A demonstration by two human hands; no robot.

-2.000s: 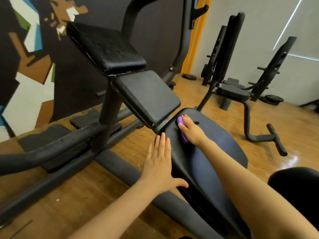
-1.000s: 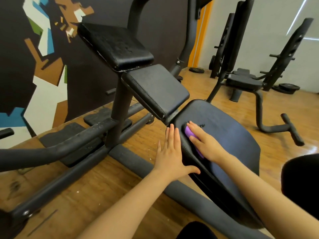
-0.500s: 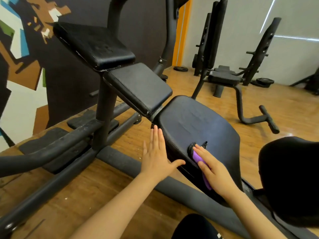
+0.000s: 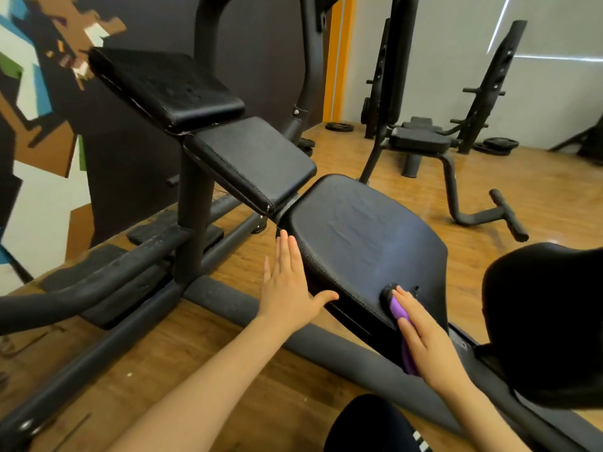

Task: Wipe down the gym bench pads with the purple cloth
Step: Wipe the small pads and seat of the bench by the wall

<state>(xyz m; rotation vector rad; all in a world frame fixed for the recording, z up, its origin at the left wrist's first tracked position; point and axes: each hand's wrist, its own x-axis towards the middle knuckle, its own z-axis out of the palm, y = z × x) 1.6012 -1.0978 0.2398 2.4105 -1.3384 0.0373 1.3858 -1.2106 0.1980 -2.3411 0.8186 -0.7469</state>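
Observation:
A black seat pad slopes down toward me in the middle of the view. My right hand lies flat on its near right corner, fingers straight, pressing the purple cloth against the pad; only a strip of cloth shows beside and under the hand. My left hand rests open against the pad's left side edge, thumb along the lower rim. Above the seat sit a second pad and a higher top pad, both black.
The bench's black frame tubes run across the wooden floor at left and beneath the seat. Another round black pad stands close at the right. A second bench and weight plates are at the back.
My right hand slid the cloth from the seat pad's upper left end down toward its near right corner. The left hand stayed flat on the pad's side edge.

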